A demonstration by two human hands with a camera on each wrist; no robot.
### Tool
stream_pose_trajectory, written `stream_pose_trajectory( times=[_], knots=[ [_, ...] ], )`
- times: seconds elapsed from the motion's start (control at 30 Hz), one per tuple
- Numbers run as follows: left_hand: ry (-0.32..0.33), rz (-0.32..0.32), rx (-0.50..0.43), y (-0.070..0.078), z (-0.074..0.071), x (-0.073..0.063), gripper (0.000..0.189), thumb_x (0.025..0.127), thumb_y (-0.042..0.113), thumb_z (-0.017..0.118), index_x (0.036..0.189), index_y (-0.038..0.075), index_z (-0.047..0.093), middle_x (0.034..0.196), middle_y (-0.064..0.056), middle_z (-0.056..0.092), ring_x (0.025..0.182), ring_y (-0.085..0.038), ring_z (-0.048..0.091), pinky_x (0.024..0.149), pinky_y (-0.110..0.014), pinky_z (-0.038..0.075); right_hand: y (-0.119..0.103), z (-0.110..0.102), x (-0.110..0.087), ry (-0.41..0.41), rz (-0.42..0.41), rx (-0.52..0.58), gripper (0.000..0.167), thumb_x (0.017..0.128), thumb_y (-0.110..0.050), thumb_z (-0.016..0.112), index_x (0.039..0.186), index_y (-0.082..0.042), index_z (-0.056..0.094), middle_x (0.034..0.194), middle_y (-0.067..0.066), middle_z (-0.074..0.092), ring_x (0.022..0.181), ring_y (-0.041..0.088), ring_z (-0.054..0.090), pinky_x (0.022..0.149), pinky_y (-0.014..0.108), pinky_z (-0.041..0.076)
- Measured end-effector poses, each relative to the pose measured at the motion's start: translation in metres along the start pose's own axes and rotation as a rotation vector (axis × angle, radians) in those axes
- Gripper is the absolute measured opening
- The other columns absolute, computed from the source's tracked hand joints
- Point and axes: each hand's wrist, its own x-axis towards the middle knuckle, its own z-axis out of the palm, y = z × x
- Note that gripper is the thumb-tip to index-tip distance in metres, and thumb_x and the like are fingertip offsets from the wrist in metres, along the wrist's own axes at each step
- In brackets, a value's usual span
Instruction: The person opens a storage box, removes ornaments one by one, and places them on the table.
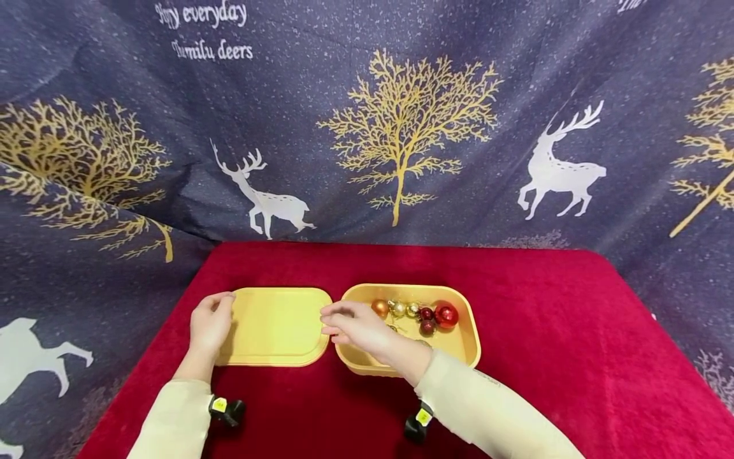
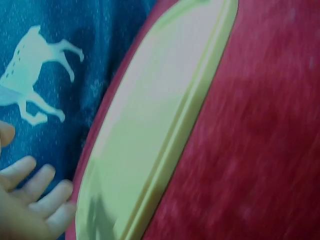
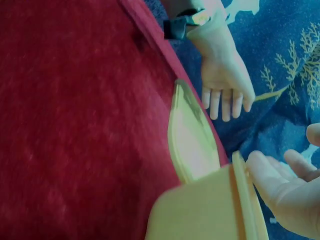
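Observation:
A flat yellow lid (image 1: 278,328) with rounded corners lies on the red cloth. My left hand (image 1: 210,324) is at the lid's left edge, fingers relaxed and holding nothing; the left wrist view shows its fingers (image 2: 52,197) loosely extended beside the lid. To the right stands a yellow box (image 1: 473,338) with its top uncovered. Over its left side is my right hand (image 1: 361,328), fingers loosely extended toward the lid with nothing in them. Inside the box are a shiny red ball (image 1: 446,314), an orange ball (image 1: 380,308), small dark red balls (image 1: 427,327) and gold balls (image 1: 398,309), partly hidden by the hand.
Red cloth (image 1: 539,331) covers the table. Behind it hangs a dark blue curtain (image 1: 459,191) printed with white deer and golden trees. Black devices (image 1: 415,428) are strapped to both wrists.

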Motion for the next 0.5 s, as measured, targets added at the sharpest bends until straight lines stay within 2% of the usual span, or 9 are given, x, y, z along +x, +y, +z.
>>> stream_pose_trajectory(
  times=[0.1,0.17,0.23,0.27,0.37,0.5],
  knots=[
    [-0.135,-0.011,-0.107,0.005,0.007,-0.005,0.039,0.095,0.023,0.045,0.124,-0.002,0.054,0.109,-0.006,0.065,0.080,0.001,0.061,0.073,-0.014,0.048,0.004,-0.007,-0.003,0.010,-0.031,-0.051,0.035,0.091,-0.017,0.058,0.119,0.006,0.058,0.118,0.023,0.061,0.104,0.030,0.065,0.086,0.034,0.055],
    [-0.226,-0.023,-0.170,0.008,0.011,-0.008,0.040,0.096,0.020,0.044,0.127,-0.004,0.050,0.103,0.005,0.066,0.077,0.004,0.062,0.075,-0.015,0.050,0.007,-0.013,-0.005,0.015,-0.064,-0.090,0.034,0.091,-0.015,0.058,0.116,0.008,0.058,0.113,0.024,0.063,0.097,0.029,0.067,0.082,0.033,0.056],
    [-0.282,-0.029,-0.202,0.011,0.016,-0.013,0.041,0.096,0.020,0.043,0.129,-0.004,0.048,0.092,0.012,0.065,0.078,0.001,0.064,0.076,-0.020,0.053,0.010,-0.018,-0.007,0.026,-0.093,-0.133,0.031,0.092,-0.014,0.058,0.113,0.008,0.060,0.108,0.025,0.065,0.094,0.029,0.068,0.081,0.035,0.057],
    [-0.301,-0.028,-0.207,0.012,0.018,-0.015,0.041,0.096,0.020,0.043,0.130,-0.004,0.047,0.090,0.012,0.065,0.078,0.000,0.064,0.078,-0.021,0.053,0.011,-0.021,-0.008,0.029,-0.108,-0.157,0.030,0.092,-0.014,0.058,0.112,0.008,0.060,0.106,0.025,0.065,0.093,0.030,0.068,0.081,0.036,0.057],
    [-0.338,-0.026,-0.222,0.016,0.027,-0.021,0.041,0.097,0.021,0.042,0.130,-0.004,0.047,0.099,0.002,0.069,0.083,-0.005,0.066,0.084,-0.026,0.054,0.015,-0.028,-0.012,0.046,-0.137,-0.220,0.028,0.091,-0.014,0.059,0.110,0.007,0.062,0.102,0.025,0.066,0.093,0.034,0.067,0.081,0.039,0.057],
    [-0.384,0.003,-0.211,0.019,0.039,-0.028,0.040,0.099,0.023,0.041,0.130,-0.002,0.048,0.115,-0.014,0.065,0.096,-0.020,0.067,0.091,-0.037,0.052,0.018,-0.036,-0.016,0.068,-0.163,-0.289,0.028,0.091,-0.015,0.060,0.108,0.006,0.063,0.101,0.023,0.066,0.091,0.031,0.068,0.080,0.038,0.057]
  ],
)
